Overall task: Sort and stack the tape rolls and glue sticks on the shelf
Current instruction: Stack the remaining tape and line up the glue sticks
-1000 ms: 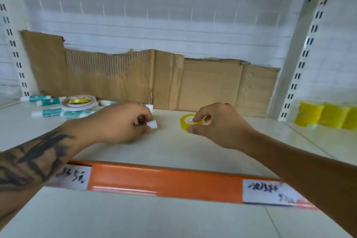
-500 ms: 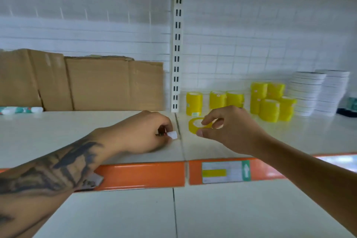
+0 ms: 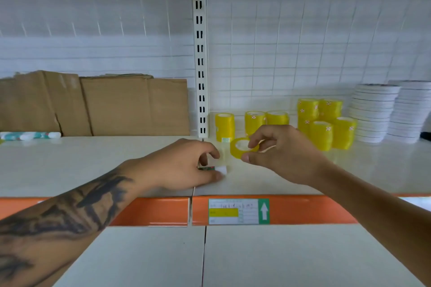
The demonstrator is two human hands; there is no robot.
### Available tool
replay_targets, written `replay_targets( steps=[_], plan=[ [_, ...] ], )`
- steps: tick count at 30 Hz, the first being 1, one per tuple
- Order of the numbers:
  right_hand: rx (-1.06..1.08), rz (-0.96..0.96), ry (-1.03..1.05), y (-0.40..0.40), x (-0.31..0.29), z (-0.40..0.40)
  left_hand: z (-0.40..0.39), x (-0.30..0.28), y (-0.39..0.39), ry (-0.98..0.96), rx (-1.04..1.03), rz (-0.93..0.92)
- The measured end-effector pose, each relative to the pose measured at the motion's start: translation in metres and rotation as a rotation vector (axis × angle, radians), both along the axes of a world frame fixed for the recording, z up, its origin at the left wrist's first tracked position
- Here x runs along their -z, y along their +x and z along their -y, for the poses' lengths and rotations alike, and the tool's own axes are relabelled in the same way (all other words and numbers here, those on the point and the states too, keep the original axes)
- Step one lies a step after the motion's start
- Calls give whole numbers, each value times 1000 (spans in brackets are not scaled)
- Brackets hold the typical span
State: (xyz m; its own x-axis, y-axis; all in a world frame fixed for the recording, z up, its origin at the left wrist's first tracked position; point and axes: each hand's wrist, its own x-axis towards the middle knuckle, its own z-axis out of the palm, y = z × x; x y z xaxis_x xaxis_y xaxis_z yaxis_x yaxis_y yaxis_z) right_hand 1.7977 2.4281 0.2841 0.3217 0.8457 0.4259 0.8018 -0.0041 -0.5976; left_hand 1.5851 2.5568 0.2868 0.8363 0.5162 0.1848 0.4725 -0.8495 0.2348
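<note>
Above the shelf (image 3: 349,170), yellow tape roll (image 3: 240,149) in right-hand grip (image 3: 279,156).

Yellow tape roll (image 3: 242,148) pinched, more yellow rolls (image 3: 323,123) behind, white discs (image 3: 373,112) stacked, brown cardboard (image 3: 112,105), orange shelf edge (image 3: 303,209), dark-tattooed forearm (image 3: 70,214).

I see the held tape roll (image 3: 242,147) before the stacked tape rolls (image 3: 323,123), with cardboard (image 3: 112,105) behind on the left and glue sticks (image 3: 30,135) before it.
</note>
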Motion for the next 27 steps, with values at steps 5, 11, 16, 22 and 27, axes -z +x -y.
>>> replay_targets(
  steps=[5,11,16,22,27],
  plan=[
    [-152,-53,21,-9,-14,-2,-8,-20,-7,-48,65,168],
    [-307,-50,10,-21,-26,-4,-15,-29,-5,-231,258,286],
    [-335,-45,-44,-29,-26,-8,-18,-22,-8,-290,255,269],
    [-261,-3,-41,-27,-14,-14,-29,-19,-5,-251,261,293],
    [11,305,-316,9,-3,3,-57,-31,19,-143,52,385]
  ],
)
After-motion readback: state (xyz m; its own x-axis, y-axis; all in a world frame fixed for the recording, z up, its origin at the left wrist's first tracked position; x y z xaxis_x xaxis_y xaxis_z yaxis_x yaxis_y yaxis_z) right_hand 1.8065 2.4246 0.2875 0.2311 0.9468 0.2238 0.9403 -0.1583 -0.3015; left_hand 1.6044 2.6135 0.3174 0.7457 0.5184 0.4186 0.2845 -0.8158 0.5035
